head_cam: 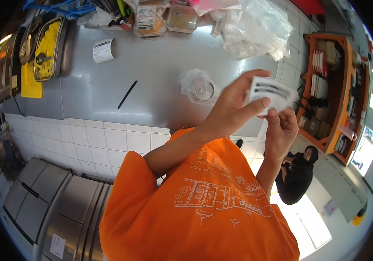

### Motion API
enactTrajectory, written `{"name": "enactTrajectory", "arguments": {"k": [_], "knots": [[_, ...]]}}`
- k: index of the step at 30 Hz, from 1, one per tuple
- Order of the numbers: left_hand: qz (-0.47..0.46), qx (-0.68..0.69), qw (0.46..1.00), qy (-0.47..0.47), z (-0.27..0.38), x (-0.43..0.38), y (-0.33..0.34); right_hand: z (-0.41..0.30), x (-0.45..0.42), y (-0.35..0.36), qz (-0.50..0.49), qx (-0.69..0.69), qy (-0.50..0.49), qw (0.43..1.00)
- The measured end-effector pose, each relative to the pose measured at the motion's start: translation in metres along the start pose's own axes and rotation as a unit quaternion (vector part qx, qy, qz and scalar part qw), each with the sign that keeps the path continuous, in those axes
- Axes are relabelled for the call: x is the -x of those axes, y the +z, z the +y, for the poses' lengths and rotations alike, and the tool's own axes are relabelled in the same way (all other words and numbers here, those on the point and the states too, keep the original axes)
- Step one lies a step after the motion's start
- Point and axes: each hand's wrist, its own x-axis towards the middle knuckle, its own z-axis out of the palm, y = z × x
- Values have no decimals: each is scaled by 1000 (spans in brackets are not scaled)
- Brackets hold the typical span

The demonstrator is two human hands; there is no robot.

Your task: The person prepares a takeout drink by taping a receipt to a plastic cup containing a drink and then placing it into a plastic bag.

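My left hand (235, 106) and my right hand (281, 129) both hold a small white printed paper slip (276, 102), raised over the right front part of the steel worktable (154, 65). My left thumb lies across the slip's face, and my right fingers pinch its lower edge. Bold dark lines run across the paper, blurred here. To the left of my left hand stands a drink can (203, 92) with a clear plastic bag (189, 80) around it. A black pen (127, 94) lies farther left. Another curled printed slip (103, 51) rests beyond the pen.
At the left, a metal tray of yellow food (48, 49) with a spoon sits by a yellow board (31, 86). Along the back are a lidded plastic container (182, 18) and a heap of clear plastic bags (255, 29). Orange shelving (331, 91) and a seated person (295, 177) are at right.
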Motion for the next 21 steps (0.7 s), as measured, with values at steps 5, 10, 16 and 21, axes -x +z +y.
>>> {"name": "enactTrajectory", "arguments": {"k": [5,10,16,21], "knots": [[-121,-31,980,-157,11,-2,-21,-15,-12,15,-25,7,63,998],[-128,-245,961,26,34,1,-33,-22,-26,28,-128,104,44,985],[13,-621,780,72,58,10,-103,-5,-64,28,-64,182,-8,981],[24,-467,881,-73,56,1,-138,5,-63,70,-328,242,-172,897]]}}
